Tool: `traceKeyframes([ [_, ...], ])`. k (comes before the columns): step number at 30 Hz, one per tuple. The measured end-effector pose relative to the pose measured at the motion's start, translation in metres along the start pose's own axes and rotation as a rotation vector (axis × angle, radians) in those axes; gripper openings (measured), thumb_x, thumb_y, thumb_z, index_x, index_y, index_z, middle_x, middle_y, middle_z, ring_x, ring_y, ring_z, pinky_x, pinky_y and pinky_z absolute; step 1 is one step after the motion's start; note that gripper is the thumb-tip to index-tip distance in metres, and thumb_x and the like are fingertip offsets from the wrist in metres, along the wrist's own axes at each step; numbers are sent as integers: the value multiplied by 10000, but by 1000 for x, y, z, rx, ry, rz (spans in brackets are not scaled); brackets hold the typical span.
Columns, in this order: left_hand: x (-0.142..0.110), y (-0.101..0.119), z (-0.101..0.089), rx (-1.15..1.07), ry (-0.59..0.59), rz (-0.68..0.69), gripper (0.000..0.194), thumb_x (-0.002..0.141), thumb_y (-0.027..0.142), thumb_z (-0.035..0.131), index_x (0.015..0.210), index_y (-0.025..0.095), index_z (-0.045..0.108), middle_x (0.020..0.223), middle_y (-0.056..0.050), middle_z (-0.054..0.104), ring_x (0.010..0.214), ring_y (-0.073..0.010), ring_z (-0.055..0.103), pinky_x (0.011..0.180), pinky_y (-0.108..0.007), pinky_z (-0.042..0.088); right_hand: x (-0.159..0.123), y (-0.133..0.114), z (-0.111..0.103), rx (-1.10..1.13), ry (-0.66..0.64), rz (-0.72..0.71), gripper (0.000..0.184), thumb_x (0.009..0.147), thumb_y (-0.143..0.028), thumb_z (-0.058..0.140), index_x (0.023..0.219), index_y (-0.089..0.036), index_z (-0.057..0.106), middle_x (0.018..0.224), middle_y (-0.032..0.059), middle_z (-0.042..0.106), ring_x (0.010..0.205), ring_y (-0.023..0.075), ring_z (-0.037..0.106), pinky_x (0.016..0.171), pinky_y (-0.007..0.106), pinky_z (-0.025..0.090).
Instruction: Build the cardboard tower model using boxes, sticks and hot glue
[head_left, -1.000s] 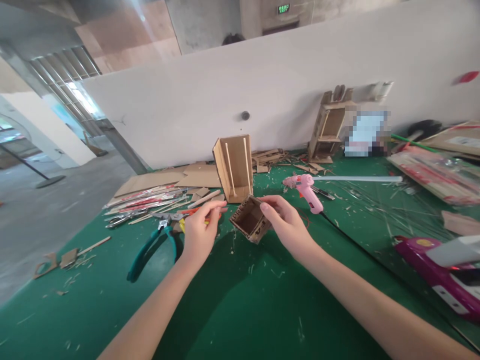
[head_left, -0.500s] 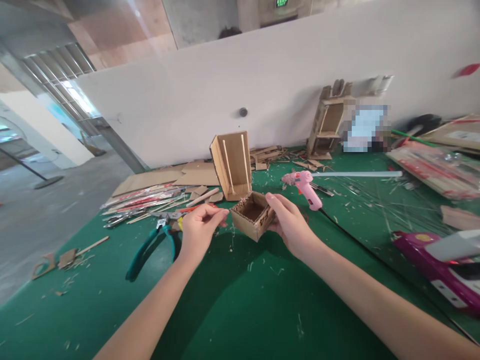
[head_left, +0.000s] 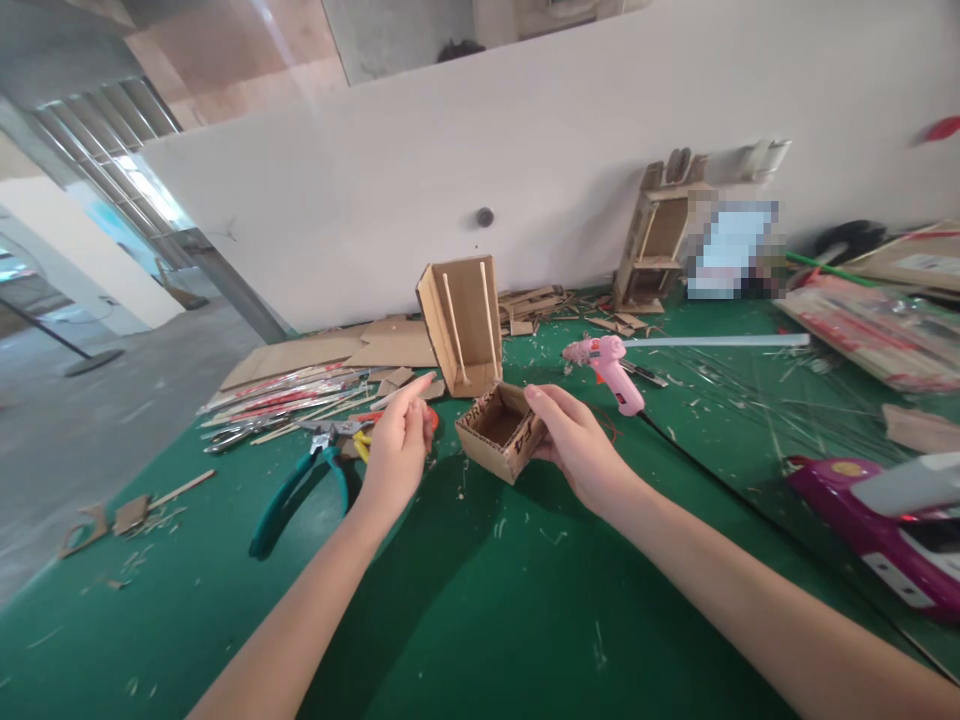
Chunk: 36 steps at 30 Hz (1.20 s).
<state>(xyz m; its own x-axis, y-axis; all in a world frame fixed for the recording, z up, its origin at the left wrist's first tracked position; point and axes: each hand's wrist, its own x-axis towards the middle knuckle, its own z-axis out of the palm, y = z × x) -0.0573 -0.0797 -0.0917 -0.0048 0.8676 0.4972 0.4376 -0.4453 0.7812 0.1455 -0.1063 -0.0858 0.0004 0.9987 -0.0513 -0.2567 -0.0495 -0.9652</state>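
Observation:
A small open-topped cardboard box (head_left: 491, 448) with printed letters on its rim is held slightly tilted over the green table. My right hand (head_left: 574, 440) grips its right side, thumb on the upper edge and fingers around the outside. To the left of the box, apart from it, is my left hand (head_left: 401, 440), its fingers stretched out and nothing seen in it. Teal-handled pliers (head_left: 330, 465) lie beside my left wrist. Just behind the box stands a taller cardboard case (head_left: 471, 325) with two thin wooden sticks upright inside.
A pink glue gun (head_left: 615, 375) with a long glue stick lies to the right, its black cord trailing forward. A purple device (head_left: 862, 510) sits at the right edge. Cardboard sheets (head_left: 315, 355) and wrapped sticks lie back left; a cardboard shelf model (head_left: 656, 240) stands against the wall.
My left hand has moved a little left, away from the box, and its pinched fingers have straightened. My right hand still holds the box in nearly the same place.

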Motion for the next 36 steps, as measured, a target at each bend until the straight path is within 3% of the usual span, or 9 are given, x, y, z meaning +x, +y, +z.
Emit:
traceKeyframes([
  [2, 0, 4, 1, -4, -73, 9, 341, 918, 281, 438, 1229, 211, 560, 1031, -65, 634, 727, -124, 621, 612, -236, 505, 0, 1, 0, -121, 17, -66, 354, 792, -558, 585, 906, -222, 592, 797, 14, 614, 708, 162, 594, 596, 293, 505],
  [4, -2, 10, 1, -17, -134, -5, 282, 897, 280, 484, 1133, 206, 620, 1116, -74, 627, 873, -158, 639, 701, -259, 524, -1, 3, 0, -237, 11, -159, 336, 816, -531, 572, 944, -222, 598, 879, 35, 645, 765, 174, 613, 647, 308, 511],
  [9, -7, 22, 1, 56, -159, -11, 193, 839, 342, 604, 906, 180, 684, 915, -48, 699, 807, -179, 661, 732, -287, 533, -4, 7, 1, -402, -84, -320, 348, 823, -459, 608, 1087, -235, 576, 1089, 56, 648, 894, 196, 634, 771, 350, 515],
  [17, -11, 20, 3, 254, -50, 169, 148, 870, 279, 554, 806, 180, 642, 838, -27, 670, 765, -151, 628, 711, -255, 497, -5, 11, 3, -424, -72, -396, 349, 815, -441, 627, 1089, -231, 572, 1187, 77, 620, 1000, 222, 619, 804, 368, 519],
  [21, -7, 17, 1, 155, -8, 2, 198, 892, 343, 508, 819, 181, 595, 756, -14, 628, 664, -132, 600, 640, -238, 484, -4, 11, 1, -400, -34, -382, 328, 825, -443, 611, 1081, -240, 573, 1230, 81, 604, 987, 222, 623, 794, 375, 524],
  [25, 3, 7, -3, -205, 138, -241, 246, 886, 383, 466, 728, 197, 489, 602, 38, 508, 510, -103, 528, 494, -205, 439, -1, 12, -1, -400, 46, -418, 327, 825, -437, 610, 1085, -247, 556, 1247, 80, 588, 1037, 229, 600, 829, 389, 509],
  [28, 9, 1, -7, -390, 192, -317, 234, 854, 349, 470, 680, 197, 439, 584, 58, 446, 438, -78, 479, 431, -189, 403, 0, 12, -3, -402, 127, -462, 369, 818, -446, 613, 1116, -247, 526, 1293, 97, 541, 1119, 246, 551, 851, 393, 491],
  [31, 10, -1, -10, -357, 186, -313, 206, 842, 320, 455, 716, 179, 535, 580, 47, 484, 409, -77, 474, 406, -191, 391, 2, 10, -6, -361, 187, -434, 422, 831, -472, 590, 1166, -241, 477, 1271, 117, 538, 1084, 238, 560, 831, 387, 488],
  [36, 6, -1, -9, -29, 26, -163, 333, 854, 330, 480, 1081, 161, 654, 812, -35, 677, 500, -107, 588, 462, -218, 467, 4, 5, -10, -218, 178, -325, 405, 856, -518, 537, 1154, -254, 460, 1126, 85, 602, 949, 209, 598, 804, 380, 490],
])
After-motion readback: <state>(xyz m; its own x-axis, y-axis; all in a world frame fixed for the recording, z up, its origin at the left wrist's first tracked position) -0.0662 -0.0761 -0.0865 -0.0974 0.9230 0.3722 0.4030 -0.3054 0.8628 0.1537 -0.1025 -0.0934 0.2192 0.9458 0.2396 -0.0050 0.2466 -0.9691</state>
